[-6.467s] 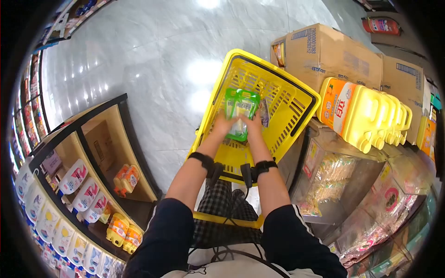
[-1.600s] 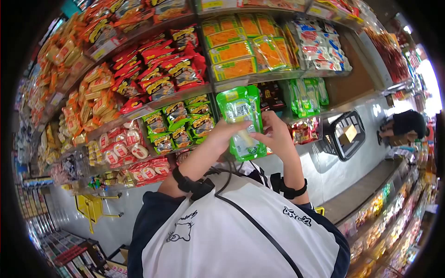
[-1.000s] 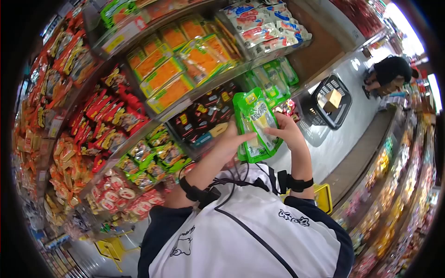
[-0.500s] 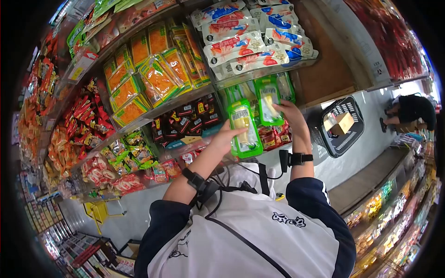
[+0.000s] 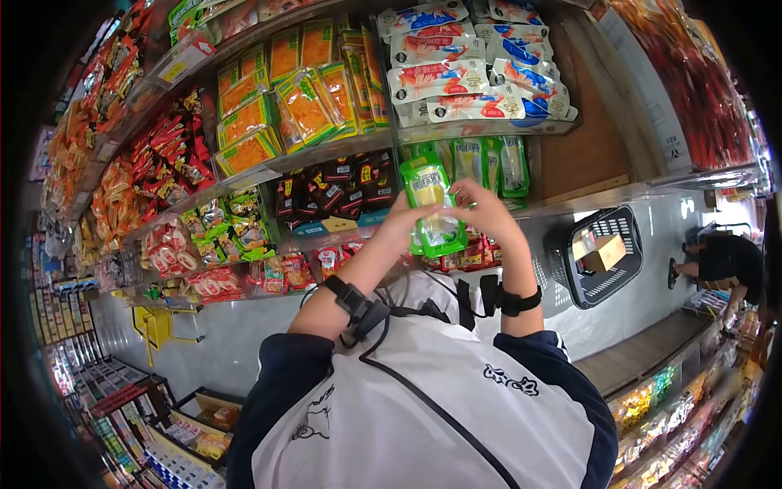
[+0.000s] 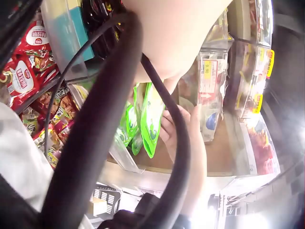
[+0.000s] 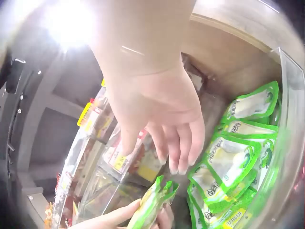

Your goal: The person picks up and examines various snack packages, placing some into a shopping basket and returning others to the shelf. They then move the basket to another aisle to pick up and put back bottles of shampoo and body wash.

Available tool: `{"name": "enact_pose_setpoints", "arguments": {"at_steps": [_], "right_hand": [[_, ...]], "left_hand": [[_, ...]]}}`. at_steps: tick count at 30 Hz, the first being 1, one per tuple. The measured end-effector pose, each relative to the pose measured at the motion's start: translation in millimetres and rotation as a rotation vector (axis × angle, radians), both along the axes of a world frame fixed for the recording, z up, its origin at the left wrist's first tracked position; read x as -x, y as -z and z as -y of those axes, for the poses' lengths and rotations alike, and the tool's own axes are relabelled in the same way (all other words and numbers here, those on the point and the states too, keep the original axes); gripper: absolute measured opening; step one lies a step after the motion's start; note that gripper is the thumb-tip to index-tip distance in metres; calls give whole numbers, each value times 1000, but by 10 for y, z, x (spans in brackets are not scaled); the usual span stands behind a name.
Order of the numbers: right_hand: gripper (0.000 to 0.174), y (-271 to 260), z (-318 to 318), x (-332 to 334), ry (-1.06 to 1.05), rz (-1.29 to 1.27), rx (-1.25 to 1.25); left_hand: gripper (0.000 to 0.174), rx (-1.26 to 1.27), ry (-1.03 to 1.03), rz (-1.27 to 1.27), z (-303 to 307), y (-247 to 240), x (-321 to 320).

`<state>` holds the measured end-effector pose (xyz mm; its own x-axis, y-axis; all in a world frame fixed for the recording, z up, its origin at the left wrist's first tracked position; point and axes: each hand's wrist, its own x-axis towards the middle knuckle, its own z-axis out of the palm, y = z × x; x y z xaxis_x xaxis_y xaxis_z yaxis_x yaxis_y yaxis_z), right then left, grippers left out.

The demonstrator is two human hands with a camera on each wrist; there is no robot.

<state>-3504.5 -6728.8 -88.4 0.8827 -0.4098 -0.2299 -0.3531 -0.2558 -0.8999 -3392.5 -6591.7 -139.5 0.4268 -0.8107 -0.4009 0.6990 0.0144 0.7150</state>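
My left hand (image 5: 401,226) grips a green-edged snack packet (image 5: 430,194) with a clear window, thumb across its front. In the right wrist view the left fingers pinch that packet (image 7: 151,202) from below. My right hand (image 5: 487,216) is just right of it; the right wrist view shows this hand (image 7: 164,114) with loosely bent fingers and nothing in them. Beyond the hands, matching green packets (image 5: 511,167) lie in a clear shelf bin. Seen from the right wrist, several of these packets (image 7: 231,160) are piled beside the right hand.
White and red packets (image 5: 440,77) and orange packets (image 5: 314,102) fill bins above. Dark-wrapped snacks (image 5: 338,187) sit left of the hands. A black basket (image 5: 562,269) with a carton stands on the floor at right, and a person (image 5: 729,265) bends beyond it.
Both hands held green packets from the basket; the right hand has let one go at the shelf bin and drawn back beside the left hand, which keeps its packet.
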Motion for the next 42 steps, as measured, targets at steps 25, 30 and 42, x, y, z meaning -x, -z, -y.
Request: {"name": "enact_pose_setpoints", "arguments": {"at_steps": [25, 30, 42], "right_hand": [[24, 530, 411, 399, 407, 227, -365], [28, 803, 1001, 531, 688, 356, -471], [26, 539, 656, 201, 414, 167, 599]], "left_hand": [[55, 107, 34, -28, 109, -5, 64], [51, 83, 5, -16, 50, 97, -15], [48, 47, -10, 49, 115, 131, -41]]}}
